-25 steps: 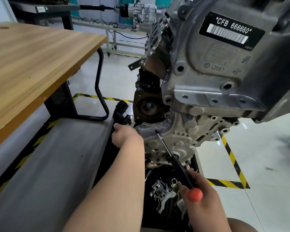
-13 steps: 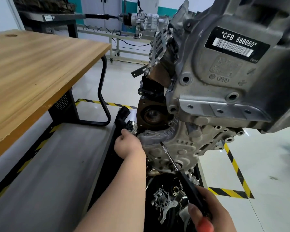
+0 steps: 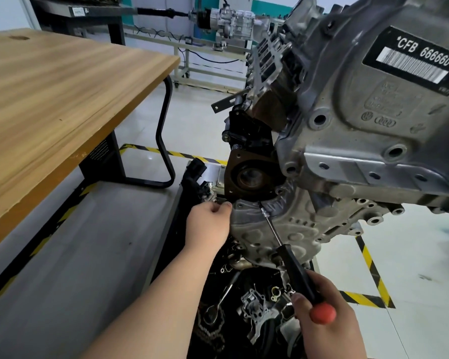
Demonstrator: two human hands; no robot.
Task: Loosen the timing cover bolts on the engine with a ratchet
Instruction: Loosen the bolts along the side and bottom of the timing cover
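- Lower centre is hard going: under the engine (image 3: 347,141) sits a black heap of loose parts (image 3: 252,304), too dark to sort out.
- Both forearms run off the bottom edge. The engine is cut off at the top and right, and its barcode label (image 3: 412,60) is smeared.
- Right hand (image 3: 327,325), lower right: fingers (image 3: 322,281) wrapped tight round the black grip of the ratchet (image 3: 292,268), red cap poking out by the thumb.
- The ratchet's slim shaft runs up and left from there, tip on the upper part of the timing cover (image 3: 283,229) at centre frame. The bolt under it is hidden.
- Left hand (image 3: 209,224), just left of that tip, is curled against the cover's left edge. The fingertips are tucked out of sight, so I can't tell whether it holds anything.
- Wooden worktop (image 3: 62,94) fills the upper left, well apart.
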